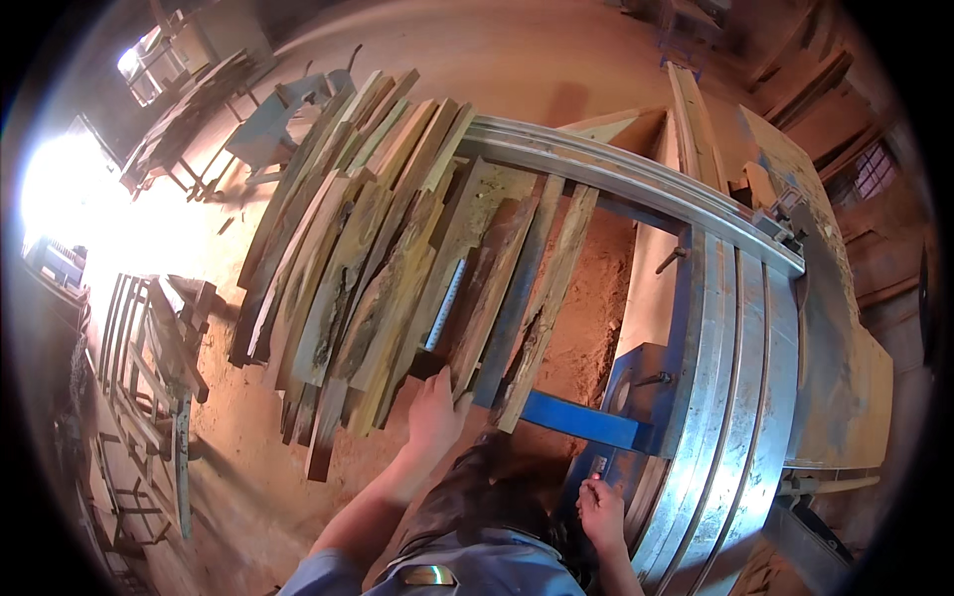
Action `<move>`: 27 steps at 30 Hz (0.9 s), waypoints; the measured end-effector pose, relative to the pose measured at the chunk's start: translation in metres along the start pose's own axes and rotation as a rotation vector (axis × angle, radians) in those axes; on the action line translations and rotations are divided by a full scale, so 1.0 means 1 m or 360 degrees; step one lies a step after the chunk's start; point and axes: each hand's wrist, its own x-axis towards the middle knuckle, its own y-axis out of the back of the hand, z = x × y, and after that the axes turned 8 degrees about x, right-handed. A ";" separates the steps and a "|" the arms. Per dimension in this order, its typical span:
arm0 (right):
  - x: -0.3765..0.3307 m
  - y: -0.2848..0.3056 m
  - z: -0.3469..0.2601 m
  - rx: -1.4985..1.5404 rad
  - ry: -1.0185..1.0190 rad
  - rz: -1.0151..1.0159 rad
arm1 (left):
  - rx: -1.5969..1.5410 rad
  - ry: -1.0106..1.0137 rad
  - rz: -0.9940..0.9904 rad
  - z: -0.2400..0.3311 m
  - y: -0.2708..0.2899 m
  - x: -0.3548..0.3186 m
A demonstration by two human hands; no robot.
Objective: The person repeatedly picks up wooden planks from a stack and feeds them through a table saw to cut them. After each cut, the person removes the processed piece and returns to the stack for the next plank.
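My left hand grips the near end of a rough brown wooden board, which lies lengthwise away from me across a blue frame. Right of that board rests a narrow, bark-edged wooden strip. To the left is a thick pile of rough boards with uneven near ends. A pale graduated scale shows between the boards. My right hand is closed, its fingers against a small grey switch-like part on the blue machine body; what they hold, if anything, is hidden.
A grooved metal sliding table fills the right side, with a long aluminium rail crossing at the far side. A blue bar joins the frame near me. Sawdust covers the floor. A rack of timber and a grey cart stand left.
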 end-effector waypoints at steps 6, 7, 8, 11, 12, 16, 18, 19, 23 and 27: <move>0.004 -0.003 0.000 -0.0053 -0.0005 0.0018 | -0.0361 0.0024 0.0172 -0.018 -0.004 -0.024; 0.003 -0.003 0.000 -0.0063 -0.0050 0.0022 | -0.0831 0.0261 -0.0004 -0.029 -0.010 -0.039; 0.004 -0.003 -0.002 -0.0067 -0.0092 0.0016 | -0.1292 0.0505 -0.0175 -0.042 -0.014 -0.057; 0.007 -0.002 -0.009 -0.0038 -0.0131 -0.0024 | -0.2257 0.1074 -0.0255 -0.087 -0.028 -0.100; 0.006 -0.003 -0.010 -0.0023 -0.0131 -0.0045 | -0.2507 0.1244 -0.0201 -0.100 -0.027 -0.107; 0.013 -0.005 -0.018 -0.0085 -0.0047 -0.0077 | -0.2833 0.1066 0.0187 -0.115 -0.007 -0.088; 0.018 -0.009 -0.026 -0.0074 -0.0061 -0.0093 | -0.2892 0.0997 0.0195 -0.117 -0.013 -0.083; 0.020 -0.010 -0.029 -0.0071 -0.0068 -0.0107 | -0.2921 0.0966 0.0206 -0.117 -0.014 -0.083; 0.028 -0.010 -0.025 -0.0080 -0.0033 -0.0147 | -0.2745 0.0814 0.0398 -0.115 -0.011 -0.084; 0.038 -0.026 -0.048 0.0018 -0.0110 -0.0305 | -0.2783 0.0935 0.0429 -0.113 0.019 -0.075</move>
